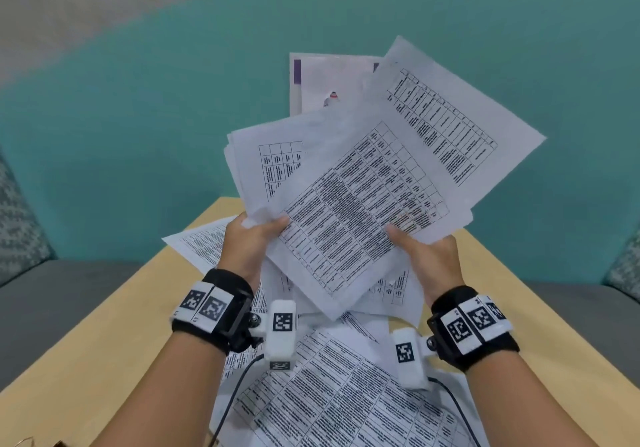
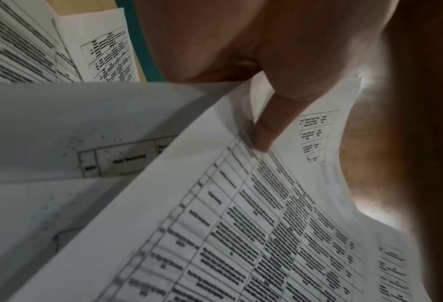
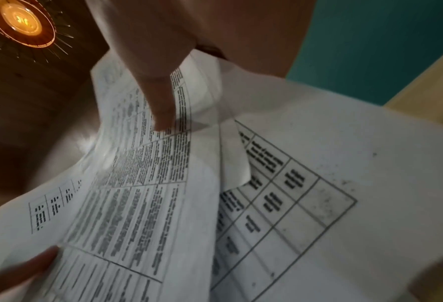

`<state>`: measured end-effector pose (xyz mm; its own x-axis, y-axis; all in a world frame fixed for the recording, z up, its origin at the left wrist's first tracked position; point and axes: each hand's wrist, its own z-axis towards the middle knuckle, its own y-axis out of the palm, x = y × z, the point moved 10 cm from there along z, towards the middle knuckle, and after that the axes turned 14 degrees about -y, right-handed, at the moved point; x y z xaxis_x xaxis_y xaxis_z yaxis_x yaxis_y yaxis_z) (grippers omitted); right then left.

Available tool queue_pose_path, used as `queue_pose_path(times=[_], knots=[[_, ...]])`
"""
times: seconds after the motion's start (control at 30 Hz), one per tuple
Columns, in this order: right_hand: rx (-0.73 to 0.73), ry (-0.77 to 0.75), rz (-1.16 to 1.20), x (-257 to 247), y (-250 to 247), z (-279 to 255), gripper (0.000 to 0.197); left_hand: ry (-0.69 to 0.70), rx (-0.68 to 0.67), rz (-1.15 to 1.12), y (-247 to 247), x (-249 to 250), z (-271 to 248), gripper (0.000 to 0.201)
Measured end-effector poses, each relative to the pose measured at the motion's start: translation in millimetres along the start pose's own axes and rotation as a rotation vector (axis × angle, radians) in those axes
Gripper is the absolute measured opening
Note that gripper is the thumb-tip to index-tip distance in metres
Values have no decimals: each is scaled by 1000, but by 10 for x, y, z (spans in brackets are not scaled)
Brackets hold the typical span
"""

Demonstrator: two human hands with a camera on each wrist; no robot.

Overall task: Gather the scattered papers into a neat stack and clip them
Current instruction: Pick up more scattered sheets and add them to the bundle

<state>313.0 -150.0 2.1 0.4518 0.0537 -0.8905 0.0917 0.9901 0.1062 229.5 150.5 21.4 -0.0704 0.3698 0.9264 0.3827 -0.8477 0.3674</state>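
A fanned, uneven bunch of white papers [image 1: 363, 187] printed with tables is held up above the wooden table [image 1: 114, 325]. My left hand [image 1: 252, 235] grips the bunch at its lower left edge, thumb on the top sheet [image 2: 241, 214]. My right hand [image 1: 426, 249] grips the lower right edge, thumb pressed on the printed face [image 3: 143, 194]. More printed sheets [image 1: 332, 394] lie loose on the table under my wrists, and one sheet [image 1: 197, 242] pokes out to the left. No clip shows clearly in any view.
A teal floor [image 1: 138, 135] lies beyond the table. Grey upholstered seats [image 1: 52, 294] flank the table on the left and on the right [image 1: 581, 304]. A small metallic object [image 1: 27, 441] sits at the table's near left corner. A ceiling lamp [image 3: 21, 20] glows overhead.
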Motion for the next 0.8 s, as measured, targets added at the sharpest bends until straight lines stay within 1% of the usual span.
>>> queue_pose_path(times=[0.03, 0.07, 0.1, 0.13, 0.17, 0.23, 0.27, 0.3, 0.37, 0.43, 0.47, 0.53, 0.6, 0.63, 0.7, 0.73, 0.8], knots=[[-13, 9, 6, 15, 16, -7, 107, 5, 6, -6, -7, 1, 5, 23], [-8, 28, 23, 37, 15, -1, 102, 10, 9, -11, -5, 6, 3, 20], [17, 45, 52, 66, -12, 18, 87, 14, 7, -12, 2, 11, -1, 18], [51, 31, 39, 19, -46, 15, 69, 15, 4, -8, 5, 9, 2, 17], [45, 21, 50, -8, -52, 10, 61, 12, -1, 1, 10, 3, 1, 16], [23, 5, 34, -98, -48, -36, 52, 7, -6, 24, 4, -4, 4, 19], [28, -10, 27, -124, -46, -42, 41, 4, -9, 33, 9, -12, 12, 21], [12, -26, 36, -129, -42, -36, 38, 3, -12, 45, 9, -17, 19, 23], [-21, -23, 28, -91, -12, -13, 46, -3, -16, 79, 12, -22, 26, 26], [-14, -22, 19, -86, -2, 6, 45, -14, -11, 109, 1, -16, 35, 30], [-13, -17, 26, -45, 2, 18, 50, -16, -9, 114, -8, -5, 35, 31], [-22, -14, 20, -46, 18, -6, 68, -7, -12, 115, -17, 18, 32, 30], [-34, -28, 20, -84, 66, -53, 62, 4, -16, 125, -21, 14, 19, 28], [-56, -33, 15, -94, 95, -73, 55, 4, -11, 137, -31, -5, 18, 27], [-71, -43, -22, -70, 110, -70, 29, -2, 4, 158, -52, -42, 31, 27], [-69, -38, -12, -84, 112, -83, 21, -1, 11, 166, -60, -41, 38, 28], [-51, -13, 38, -63, 90, -67, 28, 3, 12, 178, -67, -5, 50, 31]])
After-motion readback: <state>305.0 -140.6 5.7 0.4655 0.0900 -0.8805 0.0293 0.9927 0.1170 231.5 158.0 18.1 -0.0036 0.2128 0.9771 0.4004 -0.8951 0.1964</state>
